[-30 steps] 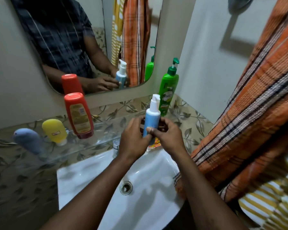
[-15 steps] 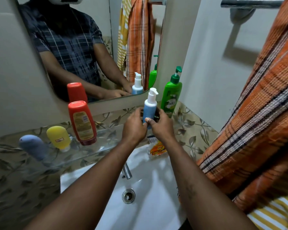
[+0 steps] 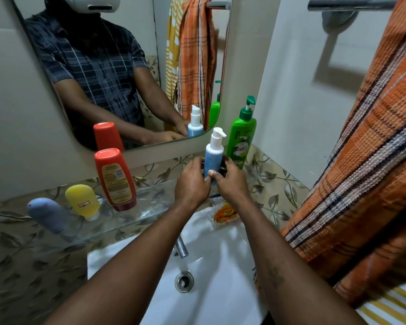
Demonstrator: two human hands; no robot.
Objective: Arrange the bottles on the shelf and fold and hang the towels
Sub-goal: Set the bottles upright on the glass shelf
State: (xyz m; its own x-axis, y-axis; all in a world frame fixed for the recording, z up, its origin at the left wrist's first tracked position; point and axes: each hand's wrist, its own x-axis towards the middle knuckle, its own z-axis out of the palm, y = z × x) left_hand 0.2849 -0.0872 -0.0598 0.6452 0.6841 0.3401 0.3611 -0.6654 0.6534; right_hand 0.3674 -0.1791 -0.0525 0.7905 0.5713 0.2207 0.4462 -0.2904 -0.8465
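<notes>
Blue bottle: blue plastic pump bottle with white dispenser (image 3: 213, 158), upright over the right end of the clear glass shelf (image 3: 150, 207), at nine o'clock of the tall green plastic pump bottle (image 3: 242, 139); base hidden.
Grip: left hand (image 3: 191, 186) and right hand (image 3: 232, 184) curl round its lower half from nine and three o'clock.
Advice: seat it flat, clear of the green bottle, then release both sides together.

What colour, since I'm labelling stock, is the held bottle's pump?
White pump on the blue bottle; head view shows it best.

Blue pump bottle (image 3: 213, 158), green bottle (image 3: 242, 139), red bottle (image 3: 115, 179), orange plaid towel (image 3: 361, 172)
</notes>
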